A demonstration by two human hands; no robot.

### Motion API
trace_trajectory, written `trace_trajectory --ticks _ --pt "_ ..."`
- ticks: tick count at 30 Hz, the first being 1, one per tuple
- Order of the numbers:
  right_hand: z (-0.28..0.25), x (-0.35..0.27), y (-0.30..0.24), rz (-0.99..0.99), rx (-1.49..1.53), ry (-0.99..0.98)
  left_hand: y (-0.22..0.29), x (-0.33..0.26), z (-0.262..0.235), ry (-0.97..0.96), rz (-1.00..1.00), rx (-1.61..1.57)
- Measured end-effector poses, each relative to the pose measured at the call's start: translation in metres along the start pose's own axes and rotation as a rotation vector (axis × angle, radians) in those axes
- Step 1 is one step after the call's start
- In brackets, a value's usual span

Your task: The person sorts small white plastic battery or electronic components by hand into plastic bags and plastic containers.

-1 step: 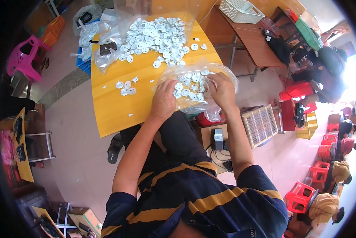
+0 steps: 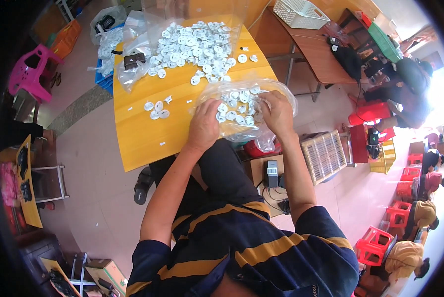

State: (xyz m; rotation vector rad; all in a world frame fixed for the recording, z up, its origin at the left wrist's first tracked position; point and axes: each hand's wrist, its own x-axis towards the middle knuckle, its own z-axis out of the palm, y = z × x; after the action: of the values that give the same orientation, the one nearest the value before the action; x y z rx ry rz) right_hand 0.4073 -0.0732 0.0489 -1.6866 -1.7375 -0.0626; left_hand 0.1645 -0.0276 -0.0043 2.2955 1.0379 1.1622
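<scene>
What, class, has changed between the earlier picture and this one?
Nothing has visibly changed. The left hand and right hand still grip the clear bag of white discs at the edge of the yellow table, and the pile of white discs and the few loose ones lie as before.

Both hands forward, close together — left hand (image 2: 203, 126) and right hand (image 2: 277, 115) with fingers curled.

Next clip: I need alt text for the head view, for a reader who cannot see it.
Seen from above, a person's left hand and right hand hold a clear plastic bag of small white round discs at the edge of a yellow table. A larger pile of white discs lies at the table's far end.
</scene>
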Motion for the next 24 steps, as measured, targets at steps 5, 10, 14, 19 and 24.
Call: trace_trajectory --ticks 5,10,14,19,24 --pt "0.001 0.0 -0.009 0.028 0.034 -0.055 0.002 0.0 -0.001 -0.005 -0.018 0.001" --pt "0.013 0.006 0.002 0.026 -0.027 -0.066 0.003 0.0 -0.002 -0.001 -0.01 -0.005" --pt "0.022 0.013 0.011 -0.034 -0.114 -0.035 0.003 0.0 -0.003 -0.004 -0.009 -0.001" --pt "0.03 0.017 0.006 -0.018 -0.169 -0.086 0.002 0.0 -0.002 0.001 -0.007 0.001" --pt "0.036 0.018 0.008 -0.011 -0.137 -0.08 0.001 0.0 -0.002 -0.007 -0.006 0.003"
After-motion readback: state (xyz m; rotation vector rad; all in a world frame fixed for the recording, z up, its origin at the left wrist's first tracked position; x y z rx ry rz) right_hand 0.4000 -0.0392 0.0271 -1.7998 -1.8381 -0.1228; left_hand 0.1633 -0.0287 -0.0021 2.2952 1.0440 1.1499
